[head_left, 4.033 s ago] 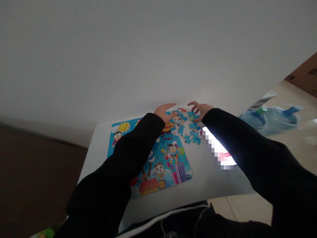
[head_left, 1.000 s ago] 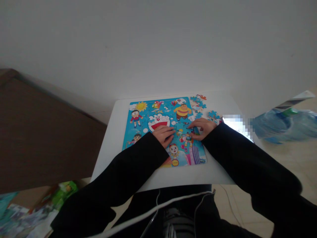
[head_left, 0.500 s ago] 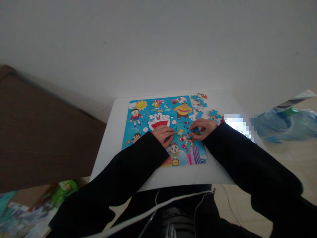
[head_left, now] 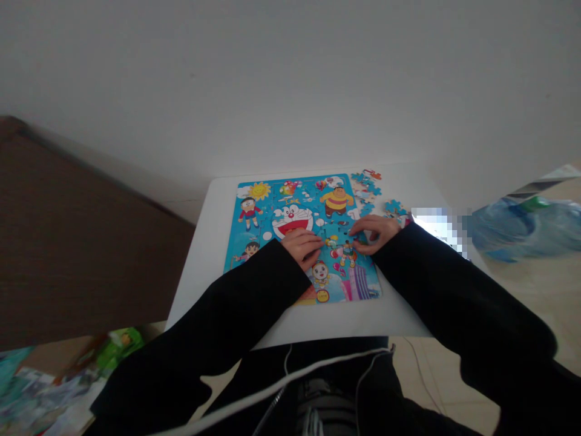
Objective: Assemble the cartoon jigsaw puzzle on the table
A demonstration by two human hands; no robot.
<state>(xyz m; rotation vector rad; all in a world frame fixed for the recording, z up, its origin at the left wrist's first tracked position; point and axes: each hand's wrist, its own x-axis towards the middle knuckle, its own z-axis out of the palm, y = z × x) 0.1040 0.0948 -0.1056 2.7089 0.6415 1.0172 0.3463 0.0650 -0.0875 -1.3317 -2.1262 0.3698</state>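
Compared with four seconds earlier, both hands have come back from the heap of loose pieces (head_left: 368, 189) at the far right corner and now rest on the jigsaw puzzle (head_left: 299, 236) itself; over the last second they have barely shifted. Left hand (head_left: 303, 246): lies flat on the picture just below the large blue cartoon cat, fingers (head_left: 315, 241) extended and pressing down, gripping nothing that can be seen. Right hand (head_left: 374, 232): curled over the right middle part of the picture, fingers (head_left: 358, 227) bent toward a small spot between the two hands; whether a piece is pinched beneath them cannot be told.

Progress, judged from the layout: most of the picture appears assembled, with the sun, the characters and the buildings reading as continuous. White gaps remain just beyond the right fingers, near the puzzle's right edge. Loose blue pieces still lie on the white worktop (head_left: 204, 254) beyond and to the right of the right fingers, so several placements seem to be left. A crumpled blue plastic bag (head_left: 521, 230) lies on the floor well to the right.
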